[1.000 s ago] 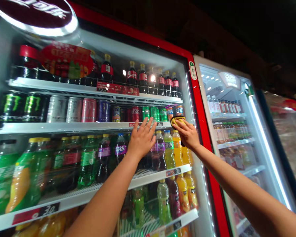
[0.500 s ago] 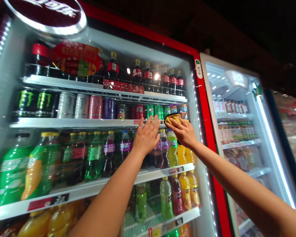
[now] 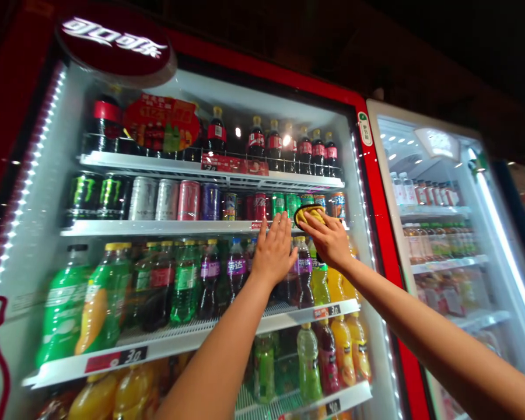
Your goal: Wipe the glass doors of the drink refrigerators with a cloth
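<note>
My left hand (image 3: 273, 251) lies with its fingers stretched out against the glass door (image 3: 354, 175) of a drinks fridge, in front of the canned and bottled drinks. Just right of it, my right hand (image 3: 330, 236) presses a yellow cloth (image 3: 308, 214) with a dark edge on the same glass. The fingers lie over the cloth and hide part of it. Behind the cloth, green cans (image 3: 292, 204) and an orange can (image 3: 338, 205) show through the door.
The fridge has a red frame (image 3: 382, 251) and a round lit sign (image 3: 114, 41) at the top. Shelves of bottles, such as a large green bottle (image 3: 65, 309), fill it. A second glass-door fridge (image 3: 437, 233) stands to the right.
The view has shifted, so the fridge sits further right and slightly lower. The cloth under my right hand has slid a little left across the glass; my left hand stays flat in place.
</note>
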`<state>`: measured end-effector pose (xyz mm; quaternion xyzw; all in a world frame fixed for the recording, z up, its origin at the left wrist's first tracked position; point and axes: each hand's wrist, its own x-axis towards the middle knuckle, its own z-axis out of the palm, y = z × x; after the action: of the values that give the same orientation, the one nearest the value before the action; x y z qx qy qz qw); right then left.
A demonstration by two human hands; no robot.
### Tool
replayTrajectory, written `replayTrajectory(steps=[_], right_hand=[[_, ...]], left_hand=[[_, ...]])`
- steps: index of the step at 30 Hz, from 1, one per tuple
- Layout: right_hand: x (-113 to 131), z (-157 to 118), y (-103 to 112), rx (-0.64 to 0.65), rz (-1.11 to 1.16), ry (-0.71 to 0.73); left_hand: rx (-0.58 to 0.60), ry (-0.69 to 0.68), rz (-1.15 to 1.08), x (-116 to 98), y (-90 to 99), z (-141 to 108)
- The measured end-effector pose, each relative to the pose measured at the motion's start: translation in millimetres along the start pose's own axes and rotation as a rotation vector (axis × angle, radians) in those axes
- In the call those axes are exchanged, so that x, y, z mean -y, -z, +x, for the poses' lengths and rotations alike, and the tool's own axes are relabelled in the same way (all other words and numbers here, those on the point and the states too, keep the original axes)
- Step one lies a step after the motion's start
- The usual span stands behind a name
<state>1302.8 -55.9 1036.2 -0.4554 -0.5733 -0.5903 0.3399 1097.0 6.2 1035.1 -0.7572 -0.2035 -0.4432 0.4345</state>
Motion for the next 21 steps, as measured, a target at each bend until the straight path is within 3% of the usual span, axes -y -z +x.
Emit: replayTrajectory(steps=[2, 6, 8, 11, 14, 16, 18, 21], right_hand=[[-11.7, -12.7, 2.8, 0.016, -0.008, -0.005], [-21.0, 10.8, -5.3, -0.088, -0.055, -0.299], [-8.0, 31.1, -10.5, -0.121, -0.046, -0.361], [23.1, 38.2, -11.0, -0.107, 0.003, -0.269], [40.9, 15.0, -3.2, -0.022, 0.064, -0.058], [39.0, 0.3, 0.7, 0.005, 0.089, -0.004], [33.5, -0.9, -0.5, -0.048, 0.088, -0.097], [37.8, 22.5, -10.0, -0.18, 0.057, -0.322]], left_hand=[[0.009, -0.005, 0.006, 0.7, 0.3, -0.9], [-0.004, -0.014, 0.011, 1.8, 1.1, -0.7], [-0.007, -0.023, 0.0, 3.3, 3.4, -0.5], [0.026, -0.088, -0.008, 11.8, 12.0, -6.3], [0.062, -0.181, 0.014, 33.0, 27.3, -25.4], [0.057, -0.227, 0.041, 53.6, 39.8, -44.2], [0.036, -0.258, 0.07, 75.9, 52.3, -63.5], [0.007, -0.252, 0.11, 105.7, 67.5, -86.2]])
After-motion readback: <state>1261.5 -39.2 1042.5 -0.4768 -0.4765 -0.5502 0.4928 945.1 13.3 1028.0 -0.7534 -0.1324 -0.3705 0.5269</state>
